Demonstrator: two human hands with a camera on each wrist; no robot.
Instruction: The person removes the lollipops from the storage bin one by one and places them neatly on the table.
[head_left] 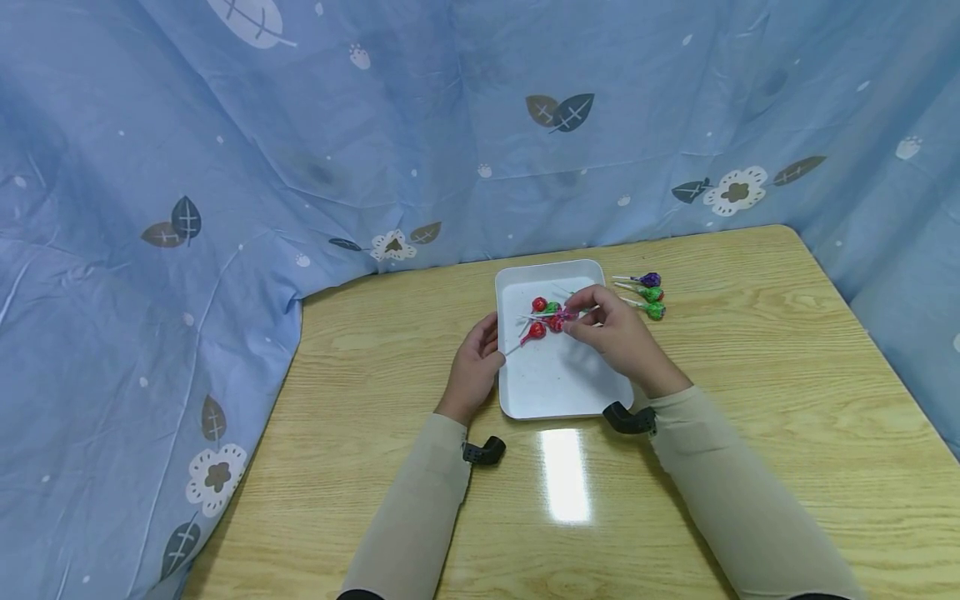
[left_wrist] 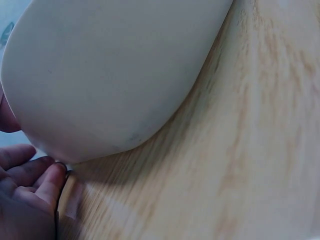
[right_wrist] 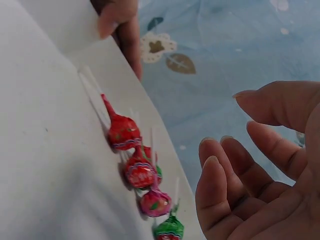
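A white rectangular tray (head_left: 555, 387) lies on the table with several wrapped lollipops inside, among them a red lollipop (head_left: 535, 331), a green lollipop (right_wrist: 169, 229) and a pink lollipop (right_wrist: 156, 203). At the tray's left wall, my left hand (head_left: 474, 364) grips the rim, thumb on top and fingers outside; the left wrist view shows those fingers against the outer wall. Over the tray's right part hovers my right hand (head_left: 617, 332). Its thumb and fingers are apart, with nothing between them in the right wrist view. From the head, it partly hides the lollipops beneath.
Right of the tray lie a purple lollipop (head_left: 650, 279) and two green lollipops (head_left: 656, 311), sticks pointing left. A blue patterned curtain (head_left: 480, 150) hangs behind and left of the wooden table (head_left: 375, 367). Each wrist carries a black camera mount (head_left: 483, 451).
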